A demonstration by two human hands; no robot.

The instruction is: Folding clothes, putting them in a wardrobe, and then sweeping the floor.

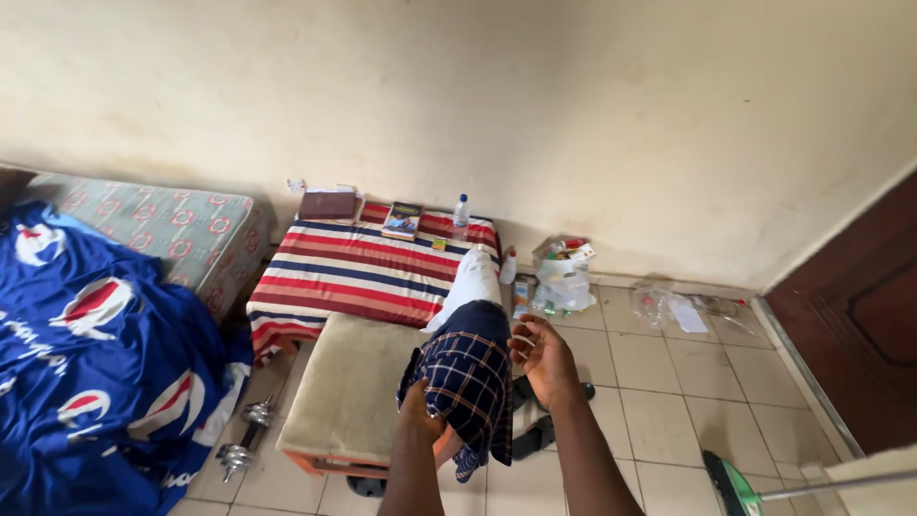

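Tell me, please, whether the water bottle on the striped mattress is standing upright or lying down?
Upright: the water bottle stands with its cap on top, near the wall end of the striped mattress.

Soft even daylight, sharp, slight edge distortion

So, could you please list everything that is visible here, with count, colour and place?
checked cloth: one, navy with red and white lines, on the stool's right end
white cloth: one, behind the checked cloth
stool: one, beige cushion, centre
striped mattress: one, red, white, navy, by the wall
books: two, on the striped mattress
bottle: one, clear, beside the books
blue sheet: one, left
dumbbell: one, silver, floor
plastic bag: one, white, by the wall
broom: one, green, lower right
left hand: grips the checked cloth
right hand: open, beside it
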